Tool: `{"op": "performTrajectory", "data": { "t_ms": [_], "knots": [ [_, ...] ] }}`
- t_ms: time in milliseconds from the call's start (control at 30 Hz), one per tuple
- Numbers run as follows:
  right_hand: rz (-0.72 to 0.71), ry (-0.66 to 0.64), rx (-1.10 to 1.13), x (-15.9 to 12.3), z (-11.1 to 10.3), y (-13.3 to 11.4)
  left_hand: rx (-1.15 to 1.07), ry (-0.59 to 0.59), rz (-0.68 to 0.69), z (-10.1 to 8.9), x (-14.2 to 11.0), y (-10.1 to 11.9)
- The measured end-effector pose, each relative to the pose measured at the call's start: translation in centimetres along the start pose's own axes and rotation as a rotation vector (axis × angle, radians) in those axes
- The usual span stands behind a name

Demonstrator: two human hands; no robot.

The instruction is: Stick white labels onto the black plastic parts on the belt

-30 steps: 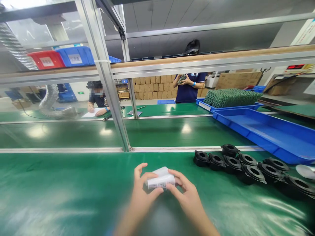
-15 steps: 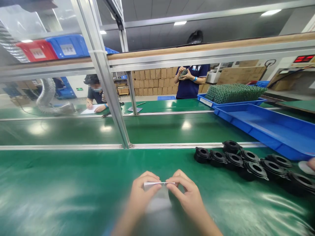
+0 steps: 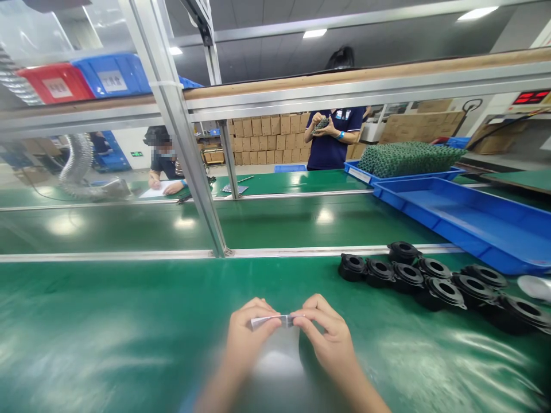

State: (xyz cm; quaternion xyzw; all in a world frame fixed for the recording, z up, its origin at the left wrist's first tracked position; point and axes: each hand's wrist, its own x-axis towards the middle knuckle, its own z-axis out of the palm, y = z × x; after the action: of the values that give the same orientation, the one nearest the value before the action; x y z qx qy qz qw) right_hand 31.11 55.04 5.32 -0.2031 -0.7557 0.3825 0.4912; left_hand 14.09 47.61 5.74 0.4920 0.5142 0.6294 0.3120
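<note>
Between my two hands is a small, thin, whitish-grey strip (image 3: 286, 321), seen nearly edge-on. Its exact kind does not show. My left hand (image 3: 249, 330) pinches one end between thumb and fingers, and a pale flap of it sticks out past the fingertips. My right hand (image 3: 325, 328) pinches the opposite end with thumb and forefinger. Both hands are held over the green work surface (image 3: 129, 321), fingertips a short way apart. Several black ring-shaped housings (image 3: 407, 276) stand grouped to the right of my right hand.
A long blue tray (image 3: 465, 215) lies at the right, beyond the housings. Behind it, another blue tray holds green mesh-like pieces (image 3: 408, 159). A white round piece (image 3: 534, 287) is at the right edge. A metal post (image 3: 181, 143) rises ahead; two people work across the bench.
The strip has tilted a little, so more of its face shows between my fingertips. A hand at the far right edge has gone from view. The camera view has shifted slightly.
</note>
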Motion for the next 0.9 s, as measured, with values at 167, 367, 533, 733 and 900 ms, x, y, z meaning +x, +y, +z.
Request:
{"op": "performTrajectory", "data": {
  "t_ms": [167,367,533,733,900],
  "knots": [
    [0.109,-0.038,0.025,0.32,-0.20,-0.11,-0.003,0.008,-0.056,-0.01,-0.03,-0.19],
    [0.258,-0.151,0.158,0.55,0.10,-0.35,0.002,-0.008,-0.094,0.29,-0.06,-0.47],
    [0.292,-0.106,0.163,0.13,0.62,0.14,0.034,0.003,-0.139,0.42,-0.14,-0.45],
    [0.287,-0.086,0.193,0.33,0.40,0.18,-0.002,-0.007,-0.181,0.41,-0.05,-0.20],
    [0.300,-0.100,0.214,0.51,0.16,-0.32,0.050,0.058,-0.199,0.08,-0.15,-0.20]
  ]
}}
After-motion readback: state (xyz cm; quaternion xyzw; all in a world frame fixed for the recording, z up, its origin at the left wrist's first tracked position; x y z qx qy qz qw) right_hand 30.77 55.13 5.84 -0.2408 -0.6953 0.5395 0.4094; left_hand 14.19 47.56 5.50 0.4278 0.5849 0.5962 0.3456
